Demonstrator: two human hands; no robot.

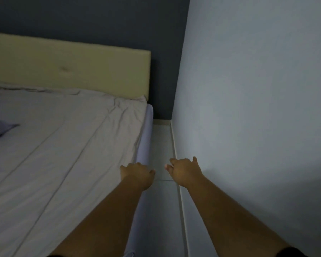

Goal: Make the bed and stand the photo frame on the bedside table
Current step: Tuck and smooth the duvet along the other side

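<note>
Grey sheet (67, 138) edge under left hand (137, 173), right hand (183, 171) just beside, apart

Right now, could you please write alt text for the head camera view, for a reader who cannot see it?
Two bare arms reach forward along a bed's right edge: the left hand rests at the edge of the grey sheet, while the right hand hovers, loosely curled and empty, over the pale floor beside a light wall. A cream headboard stands behind.
</note>
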